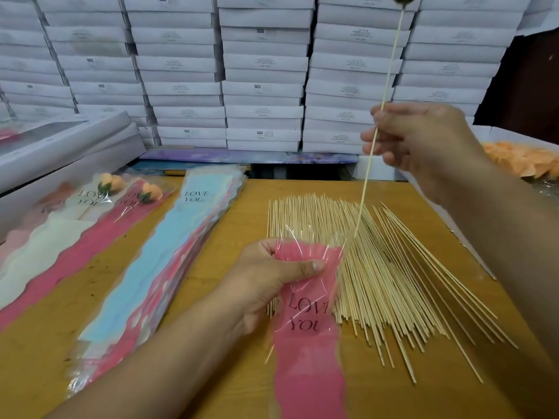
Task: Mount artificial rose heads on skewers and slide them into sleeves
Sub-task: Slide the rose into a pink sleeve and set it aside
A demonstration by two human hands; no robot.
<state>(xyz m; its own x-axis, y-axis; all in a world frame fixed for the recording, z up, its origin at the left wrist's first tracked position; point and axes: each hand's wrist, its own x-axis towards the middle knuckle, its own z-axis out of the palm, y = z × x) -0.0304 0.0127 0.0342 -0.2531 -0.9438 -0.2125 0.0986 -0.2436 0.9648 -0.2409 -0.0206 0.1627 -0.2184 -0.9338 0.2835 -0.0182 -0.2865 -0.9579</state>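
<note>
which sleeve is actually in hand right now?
The pink "LOVE YOU" sleeve at front centre, gripped at its clear mouth by the left hand. The blue-topped sleeve stack and two filled sleeves lie untouched, left.

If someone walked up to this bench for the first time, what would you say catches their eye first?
Probably the pink sleeve printed LOVE YOU at bottom centre, its mouth pinched by the left hand, while the right hand holds a skewer whose lower tip meets the sleeve's opening. Next, the spread of loose skewers on the table, and the wall of white boxes behind.
</note>
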